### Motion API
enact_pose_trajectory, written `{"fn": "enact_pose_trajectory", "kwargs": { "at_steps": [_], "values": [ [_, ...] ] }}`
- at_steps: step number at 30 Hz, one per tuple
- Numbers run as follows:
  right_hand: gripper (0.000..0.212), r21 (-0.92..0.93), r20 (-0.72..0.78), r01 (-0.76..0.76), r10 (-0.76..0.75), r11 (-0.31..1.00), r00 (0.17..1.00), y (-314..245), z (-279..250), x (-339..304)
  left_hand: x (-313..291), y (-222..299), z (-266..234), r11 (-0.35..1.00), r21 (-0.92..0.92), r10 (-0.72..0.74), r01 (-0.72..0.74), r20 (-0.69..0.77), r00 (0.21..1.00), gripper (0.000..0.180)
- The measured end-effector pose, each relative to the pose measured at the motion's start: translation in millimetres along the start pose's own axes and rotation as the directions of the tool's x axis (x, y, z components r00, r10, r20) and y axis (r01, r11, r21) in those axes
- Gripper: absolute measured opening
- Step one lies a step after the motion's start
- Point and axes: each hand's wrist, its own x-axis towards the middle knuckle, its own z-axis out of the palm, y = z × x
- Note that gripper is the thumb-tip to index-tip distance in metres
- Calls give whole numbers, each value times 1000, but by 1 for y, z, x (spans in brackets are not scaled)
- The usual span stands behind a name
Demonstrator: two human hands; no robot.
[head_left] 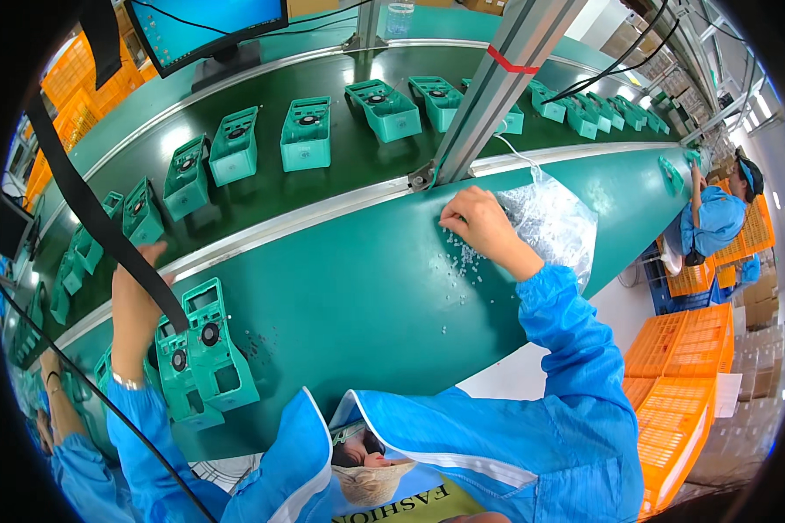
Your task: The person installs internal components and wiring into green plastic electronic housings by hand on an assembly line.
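My right hand [481,221] is over a scatter of small clear pieces [464,261] on the green bench. Its fingertips are pinched together, and whatever they hold is too small to make out. Beside that wrist lies a clear plastic bag [554,218]. My left hand [138,277] reaches to the belt's near edge, thumb and fingers apart, partly covered by a black strap [96,209]. I see nothing in it. Just right of my left forearm, two green plastic housings [221,357] with round black parts lie side by side on the bench.
Several similar green housings [307,131] line the dark green belt [270,190]. A metal post [501,87] rises at the bench's far edge. Small dark bits [260,344] lie near the housings. Orange crates [679,375] stand at right. Co-workers in blue [715,218] are at right and far left.
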Motion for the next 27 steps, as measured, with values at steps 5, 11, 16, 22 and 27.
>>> {"fn": "enact_pose_trajectory", "kwargs": {
  "at_steps": [5, 11, 16, 22, 27],
  "values": [
    [11, 11, -56, 75, -74, 997, 996, -15, 9, -7, -49, 75, -30, 998, -41, 62, -56, 168, 984, 43],
    [10, 29, -173, -57, 61, 998, 983, -8, -3, -15, -106, 117, -32, 999, -33, -29, 35, 168, 985, 47],
    [12, 27, -142, -2, 6, 1000, 990, -15, -11, -23, -142, 133, -22, 999, -13, -37, 39, 146, 989, 45],
    [11, -12, -77, 33, -34, 999, 996, -27, -4, -16, -153, 134, -10, 996, 29, -85, 83, 76, 994, 40],
    [10, 3, -84, 110, -110, 994, 990, -26, 1, -19, -156, 131, -5, 998, 2, -69, 69, 77, 995, 36]
  ]
}}
